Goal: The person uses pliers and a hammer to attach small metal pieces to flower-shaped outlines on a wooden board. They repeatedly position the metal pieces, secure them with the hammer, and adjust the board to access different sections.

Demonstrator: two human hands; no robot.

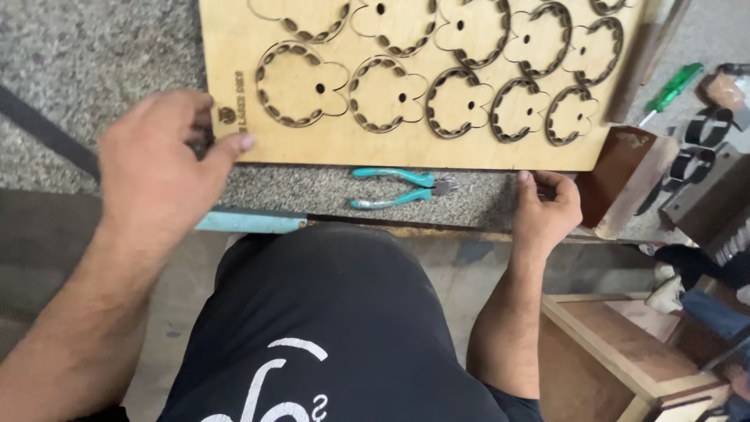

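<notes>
head view: left hand [156,168] clamped on the near left corner of the plywood die board [336,141], thumb flat on its top face, fingers curled over the left edge. right hand [547,207] pinching the board's near edge toward the right corner — fingers bent, thumb tip up against the edge. board flat on the speckled stone bench [94,55], cut with rows of rounded shapes. teal-handled pliers [402,187] just below the board's near edge, between both hands. green screwdriver [672,90] right of the board, apart from it.
</notes>
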